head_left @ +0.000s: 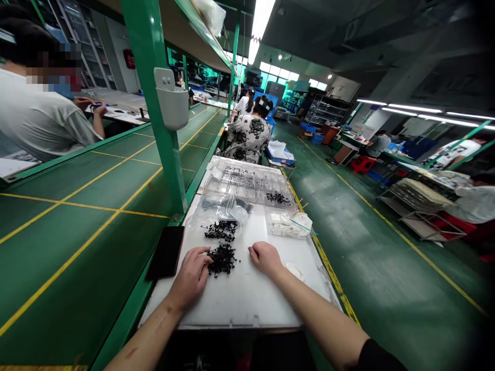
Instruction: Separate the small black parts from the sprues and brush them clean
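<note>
The left hand (pixel 189 278) lay curled against the left edge of a heap of small black plastic parts (pixel 221 260), its fingers (pixel 203 256) touching the pieces, though I couldn't tell whether they had pinched any. The right hand (pixel 266 259) rested loosely on the white work board (pixel 247 304) at about one o'clock from the heap, just apart from it and holding nothing. Both hands were down at this near heap, with the board's other contents left lying further off. At twelve o'clock from the heap sat a second black heap (pixel 221 231), at the edge of a clear plastic bag (pixel 218 211). Beyond the right hand, at two o'clock, stood a clear box of white pieces (pixel 288 225), and further out lay a clear plastic tray (pixel 247 180) with a black clump (pixel 277 198) on it. A black phone (pixel 166 252) lay at nine o'clock, on the board's left edge. Past it ran a green workbench (pixel 77 242) marked with yellow lines, while a co-worker in a floral shirt (pixel 247 134) sat at twelve o'clock
</note>
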`<move>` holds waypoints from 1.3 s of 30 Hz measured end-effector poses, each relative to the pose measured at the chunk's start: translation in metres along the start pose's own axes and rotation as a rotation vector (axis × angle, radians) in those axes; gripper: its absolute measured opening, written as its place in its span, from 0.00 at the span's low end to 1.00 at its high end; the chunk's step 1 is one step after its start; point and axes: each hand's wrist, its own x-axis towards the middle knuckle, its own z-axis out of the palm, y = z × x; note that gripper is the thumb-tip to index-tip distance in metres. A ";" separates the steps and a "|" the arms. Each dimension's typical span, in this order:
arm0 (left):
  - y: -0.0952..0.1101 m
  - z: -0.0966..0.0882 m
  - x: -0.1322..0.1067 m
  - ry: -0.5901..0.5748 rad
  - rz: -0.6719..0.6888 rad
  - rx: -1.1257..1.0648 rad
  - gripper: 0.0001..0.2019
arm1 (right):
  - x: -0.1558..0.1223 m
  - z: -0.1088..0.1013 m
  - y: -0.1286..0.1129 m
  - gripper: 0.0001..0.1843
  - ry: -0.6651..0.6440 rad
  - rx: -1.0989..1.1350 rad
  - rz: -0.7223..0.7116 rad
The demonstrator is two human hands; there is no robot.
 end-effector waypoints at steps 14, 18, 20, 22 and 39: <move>0.000 0.000 0.000 -0.022 -0.024 -0.029 0.05 | 0.003 -0.009 -0.034 0.15 0.031 0.046 -0.174; 0.000 0.000 0.000 -0.022 -0.021 -0.030 0.05 | 0.009 -0.003 -0.045 0.15 0.034 0.057 -0.139; 0.000 0.000 0.000 -0.025 -0.023 -0.032 0.05 | 0.007 -0.002 -0.042 0.16 0.043 0.065 -0.101; 0.000 -0.001 0.001 -0.028 -0.028 -0.034 0.05 | 0.001 -0.004 -0.031 0.16 0.062 0.072 -0.040; 0.003 -0.002 0.001 -0.021 -0.048 -0.013 0.06 | -0.019 0.012 -0.018 0.22 0.170 0.152 0.210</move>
